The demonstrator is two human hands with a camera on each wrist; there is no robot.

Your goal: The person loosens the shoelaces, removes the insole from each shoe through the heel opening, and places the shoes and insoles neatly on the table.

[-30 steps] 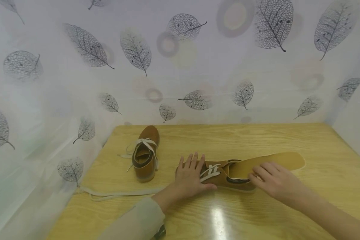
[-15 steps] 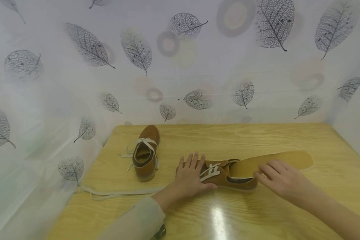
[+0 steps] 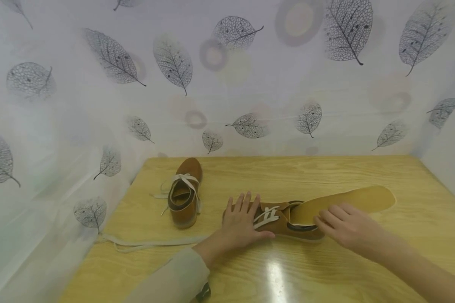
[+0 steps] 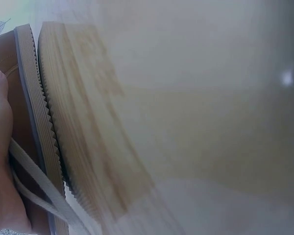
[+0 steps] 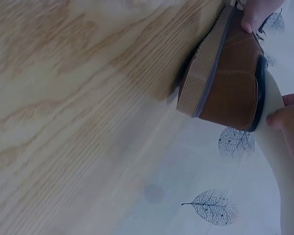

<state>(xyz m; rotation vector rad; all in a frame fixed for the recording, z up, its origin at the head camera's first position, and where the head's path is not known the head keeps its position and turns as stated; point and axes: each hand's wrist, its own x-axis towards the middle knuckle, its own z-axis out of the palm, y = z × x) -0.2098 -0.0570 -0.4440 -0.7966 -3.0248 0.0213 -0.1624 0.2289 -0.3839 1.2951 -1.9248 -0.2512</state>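
Note:
On the table lies a brown lace-up shoe (image 3: 278,225), its toe to the left. My left hand (image 3: 239,223) rests across its toe with fingers straight and spread, the thumb along the near side; the left wrist view shows this thumb (image 4: 0,107) against the shoe's upper. A long tan insole (image 3: 368,198) reaches out of the shoe's opening to the right, its inner end hidden inside. My right hand (image 3: 345,225) pinches the insole's near edge just behind the heel. In the right wrist view, the insole (image 5: 277,147) shows its pale underside beside the shoe heel (image 5: 230,93).
A second brown shoe (image 3: 183,193) with tied pale laces stands at the back left, toe away. A loose shoelace (image 3: 155,243) stretches left from my left wrist along the wooden table (image 3: 326,269). A leaf-print curtain (image 3: 227,97) surrounds the back and sides.
My right hand shifted right and then back left toward the shoe's heel. The insole's outer end moved right and now sits slightly higher. My left hand has stayed on the toe.

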